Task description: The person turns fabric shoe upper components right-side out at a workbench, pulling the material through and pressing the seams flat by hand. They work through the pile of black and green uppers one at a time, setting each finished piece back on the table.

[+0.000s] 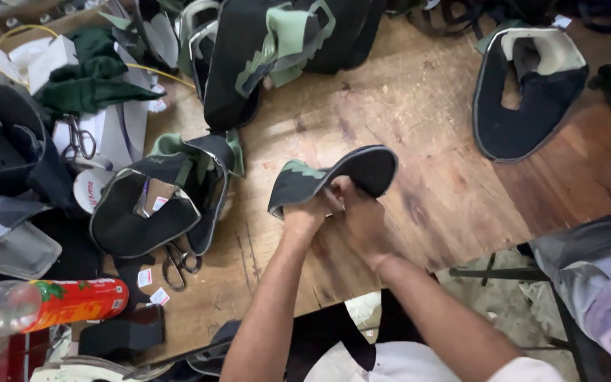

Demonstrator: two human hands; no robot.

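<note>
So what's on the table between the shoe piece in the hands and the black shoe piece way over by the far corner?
Nothing: in the head view, only bare wooden table lies between the held shoe piece and the black shoe piece.

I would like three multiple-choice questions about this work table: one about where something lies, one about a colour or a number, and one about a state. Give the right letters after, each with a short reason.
1. Where does the plastic bottle with the red label lie?
A. at the lower left
B. at the upper right
C. under the hands

2. How many pairs of scissors show on the table?
A. none
B. one
C. two

3. How is the black and green shoe piece held?
A. flat on the table
B. bent, in both hands
C. hanging from one hand

Answers:
1. A: the bottle lies on its side near the lower left edge.
2. C: one pair of scissors lies at the upper left, another pair below the stacked black pieces.
3. B: the left hand and the right hand both grip it, and it curves over them.
</note>
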